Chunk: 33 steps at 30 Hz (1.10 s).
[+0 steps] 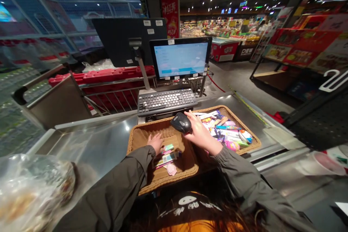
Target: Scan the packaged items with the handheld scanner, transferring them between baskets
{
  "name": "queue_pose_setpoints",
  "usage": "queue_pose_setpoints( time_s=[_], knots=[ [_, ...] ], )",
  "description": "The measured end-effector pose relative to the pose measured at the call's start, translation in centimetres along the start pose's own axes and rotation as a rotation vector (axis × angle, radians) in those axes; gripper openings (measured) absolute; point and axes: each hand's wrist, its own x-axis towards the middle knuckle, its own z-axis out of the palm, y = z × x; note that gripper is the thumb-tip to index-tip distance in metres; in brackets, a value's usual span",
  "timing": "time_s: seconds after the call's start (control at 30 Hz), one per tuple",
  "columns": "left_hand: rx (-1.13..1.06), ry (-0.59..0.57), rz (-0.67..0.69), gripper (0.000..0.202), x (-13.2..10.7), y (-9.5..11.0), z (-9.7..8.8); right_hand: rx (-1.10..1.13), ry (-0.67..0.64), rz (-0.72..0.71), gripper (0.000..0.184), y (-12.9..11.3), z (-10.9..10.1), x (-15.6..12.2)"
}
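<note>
My right hand [199, 132] clasps the scanner [181, 122] over the far-right corner of the left basket [188, 157]; I'd aim squarely at packets [168, 158] beside my spread left hand [156, 142].

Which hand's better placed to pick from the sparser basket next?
Left, likely: the left hand is open over the sparser basket, near its small packages; the right hand holds a black handheld device.

The scanner [181, 122] is in the right hand [199, 134], above the left basket [185, 161]. Below and left of the grip, packs [166, 157] lie in that basket, the left hand [156, 143] beside them. Right of the grip, goods [227, 128] lie in another basket [243, 125]. Beyond the grip stands the keyboard [167, 101], the screen [181, 59] behind it.
</note>
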Motion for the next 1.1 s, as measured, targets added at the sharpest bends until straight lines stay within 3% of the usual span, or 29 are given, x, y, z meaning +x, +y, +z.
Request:
queue_pose_setpoints(
  time_s=[0.13,0.23,0.33,0.5,0.7,0.87,1.1],
  knots=[
    [-0.015,0.15,0.113,0.037,1.3,3.9,-4.3,0.02,0.155,0.044,0.057,2.8,-3.2,-0.5],
    [-0.039,0.38,0.292,0.038,3.5,7.7,-7.6,0.025,0.287,0.086,0.057,4.5,-6.1,-0.7],
    [0.021,0.433,0.269,0.042,6.7,11.1,-9.4,0.023,0.367,0.105,0.049,5.8,-8.6,-0.7],
    [0.18,0.315,0.138,0.042,11.7,14.2,-8.8,0.024,0.367,0.098,0.051,7.6,-10.1,-1.3],
    [0.232,0.252,0.041,0.037,14.7,16.5,-7.7,0.044,0.324,0.09,0.054,9.2,-10.1,-2.0],
    [0.231,0.288,-0.016,0.034,15.2,17.7,-7.2,0.065,0.299,0.06,0.052,9.8,-10.5,-1.7],
    [0.163,0.349,-0.014,0.032,13.7,17.1,-7.0,0.116,0.305,0.047,0.052,10.1,-10.8,-1.4]
  ],
)
